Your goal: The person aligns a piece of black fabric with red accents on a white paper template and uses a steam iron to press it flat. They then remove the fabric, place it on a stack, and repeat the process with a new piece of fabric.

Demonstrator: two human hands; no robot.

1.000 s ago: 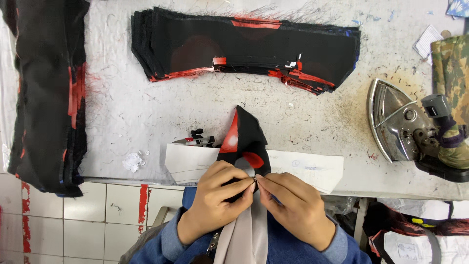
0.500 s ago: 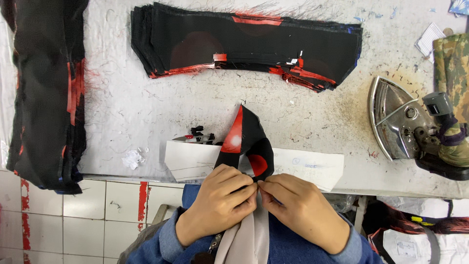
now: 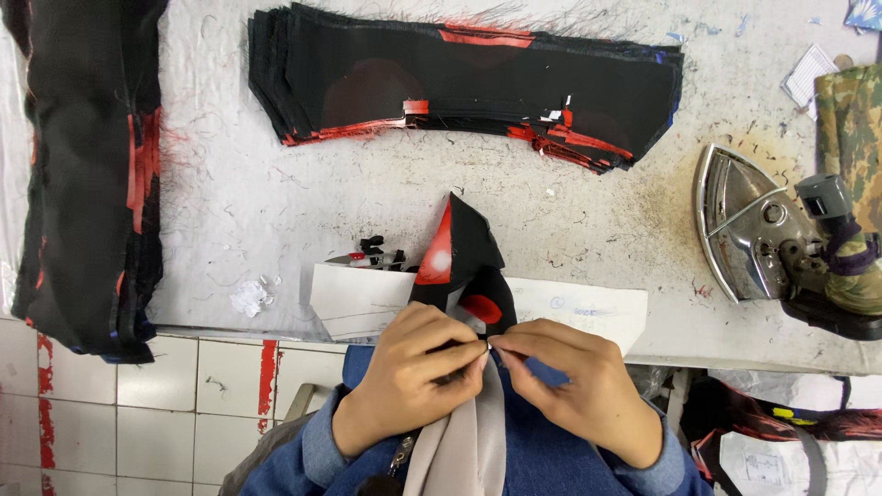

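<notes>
Now, line by line:

Left hand: your left hand [image 3: 418,367] curls in just below the table edge, fingers [image 3: 450,354] pressed together and pinching the lower end of the black piece [image 3: 464,257].

Right hand: your right hand [image 3: 574,381] meets it from the other side; thumb and forefinger [image 3: 514,344] pinch the same end, fingertips of both hands touching or nearly so.

Black piece: it rises from your fingertips up onto the table [image 3: 276,211], pointed end away from you, with a red stripe [image 3: 439,253] on its left face and a red oval [image 3: 480,308] just above your fingers.

Grey fabric: a grey strip [image 3: 469,441] hangs down from between your hands, over your blue sleeves.

Paper: a white sheet [image 3: 588,308] lies under the piece, just beyond your fingers at the table edge.

Clips: small black and red tools [image 3: 372,257] sit left of the piece, near your left fingers; you cannot tell their exact kind.

Stack: a flat stack [image 3: 469,83] of black and red cut pieces lies well beyond your fingers.

Pile: a second dark pile [image 3: 87,174] lies far to the left of your left hand, its end hanging over the table edge.

Iron: a metal iron [image 3: 763,230] lies on its side, well right of your right hand.
</notes>
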